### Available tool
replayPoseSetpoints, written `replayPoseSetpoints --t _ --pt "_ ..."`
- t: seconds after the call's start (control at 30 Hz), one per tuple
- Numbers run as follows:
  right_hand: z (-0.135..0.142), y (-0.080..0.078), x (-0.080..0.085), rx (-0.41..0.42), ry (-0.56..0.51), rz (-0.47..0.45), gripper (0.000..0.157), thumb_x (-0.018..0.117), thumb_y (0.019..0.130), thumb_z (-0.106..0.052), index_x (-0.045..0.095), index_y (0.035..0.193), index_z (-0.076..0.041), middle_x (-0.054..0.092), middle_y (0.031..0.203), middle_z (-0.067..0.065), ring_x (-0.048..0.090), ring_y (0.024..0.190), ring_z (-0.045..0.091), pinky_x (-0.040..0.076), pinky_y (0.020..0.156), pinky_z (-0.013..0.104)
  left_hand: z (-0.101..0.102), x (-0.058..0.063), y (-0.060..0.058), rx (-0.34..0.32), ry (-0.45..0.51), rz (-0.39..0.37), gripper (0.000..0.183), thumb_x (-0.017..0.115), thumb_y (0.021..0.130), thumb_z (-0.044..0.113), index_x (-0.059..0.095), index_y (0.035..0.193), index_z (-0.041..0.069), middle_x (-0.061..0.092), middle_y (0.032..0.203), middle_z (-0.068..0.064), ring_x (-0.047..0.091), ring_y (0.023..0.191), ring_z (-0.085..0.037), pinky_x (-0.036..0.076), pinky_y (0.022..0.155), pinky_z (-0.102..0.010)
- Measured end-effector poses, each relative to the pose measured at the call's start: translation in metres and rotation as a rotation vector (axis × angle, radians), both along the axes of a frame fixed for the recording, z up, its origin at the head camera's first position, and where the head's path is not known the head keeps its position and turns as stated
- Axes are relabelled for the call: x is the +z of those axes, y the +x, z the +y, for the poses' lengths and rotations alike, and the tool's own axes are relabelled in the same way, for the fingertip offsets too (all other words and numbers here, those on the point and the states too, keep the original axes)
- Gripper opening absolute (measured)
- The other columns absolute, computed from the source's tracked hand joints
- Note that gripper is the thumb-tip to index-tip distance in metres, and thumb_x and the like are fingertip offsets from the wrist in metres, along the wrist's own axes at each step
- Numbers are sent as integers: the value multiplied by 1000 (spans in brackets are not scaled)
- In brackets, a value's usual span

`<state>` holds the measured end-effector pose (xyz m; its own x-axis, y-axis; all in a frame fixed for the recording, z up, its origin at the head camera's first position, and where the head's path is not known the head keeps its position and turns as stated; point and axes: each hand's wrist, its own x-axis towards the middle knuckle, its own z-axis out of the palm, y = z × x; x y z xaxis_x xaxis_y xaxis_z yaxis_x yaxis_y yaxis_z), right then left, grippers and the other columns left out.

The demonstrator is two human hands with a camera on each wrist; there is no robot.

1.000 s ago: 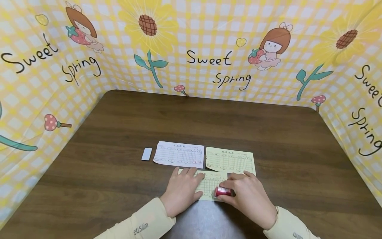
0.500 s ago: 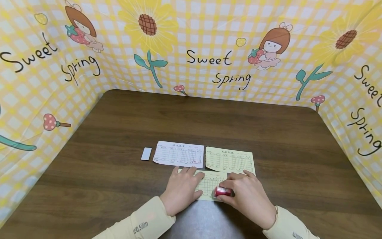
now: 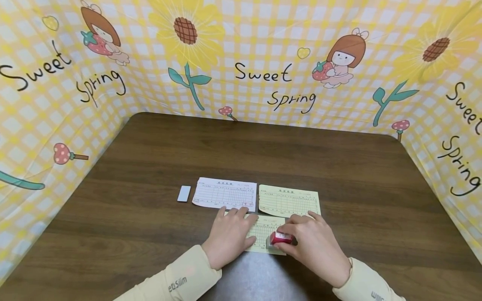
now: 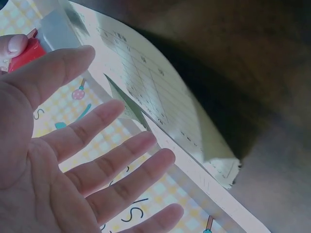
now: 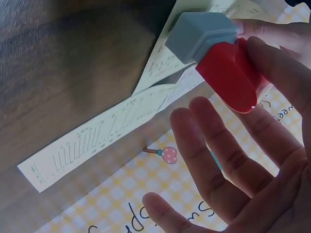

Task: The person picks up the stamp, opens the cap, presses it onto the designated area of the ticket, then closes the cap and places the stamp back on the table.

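Observation:
My right hand (image 3: 314, 242) pinches a stamp (image 3: 281, 237) between thumb and fingers. Its red handle and grey block show in the right wrist view, the block tipped toward the left. The stamp is over the right part of a pale yellow receipt slip (image 3: 264, 230), close above the paper. My left hand (image 3: 229, 238) rests with spread, straight fingers on that slip's left part, hiding it. In the left wrist view the slip's edge curls up. Just beyond the hands lie a white receipt slip (image 3: 224, 193) with a red stamped mark and another yellow slip (image 3: 288, 200).
A small pale rectangular piece (image 3: 183, 193) lies left of the white slip. The brown wooden table (image 3: 241, 146) extends beyond the papers. A yellow checked cloth (image 3: 233, 46) printed with sunflowers walls off its back and both sides.
The stamp has tilted and lifted slightly, so more of its grey block shows, and my right fingers have shifted with it. My left hand stays nearly in place on the slip.

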<state>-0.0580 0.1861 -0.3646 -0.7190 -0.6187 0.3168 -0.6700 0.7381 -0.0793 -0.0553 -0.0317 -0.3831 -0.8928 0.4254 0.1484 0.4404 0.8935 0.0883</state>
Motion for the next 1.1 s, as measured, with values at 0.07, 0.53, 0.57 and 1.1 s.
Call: replayPoseSetpoints --t 0.07,0.53,0.57,1.1 --pt "1 -1 1 -1 -5 -2 26 92 70 -39 80 86 -23 67 80 -9 67 73 12 52 87 59 1 0 -1 5 -7 2 37 82 82 36 71 112 17 70 111 -8 68 98 -27 50 90 -54" --pt "11 -7 10 -21 4 -3 29 94 69 -37 80 89 -20 69 82 -7 68 74 13 51 90 61 5 0 -6 6 13 85 35 84 80 35 71 108 17 69 109 -6 67 99 -26 51 88 -53" --pt "11 -7 11 -24 6 -4 30 94 69 -37 80 90 -20 70 82 -6 68 74 13 51 90 61 5 0 -6 7 19 88 35 84 80 34 71 108 17 69 109 -6 67 100 -26 51 88 -53" --pt "30 -16 17 -2 -23 67 30 96 66 -32 80 87 -20 68 80 -7 67 73 11 53 86 58 19 4 -16 7 12 111 31 80 83 35 73 107 16 70 111 -6 67 100 -25 50 88 -50"
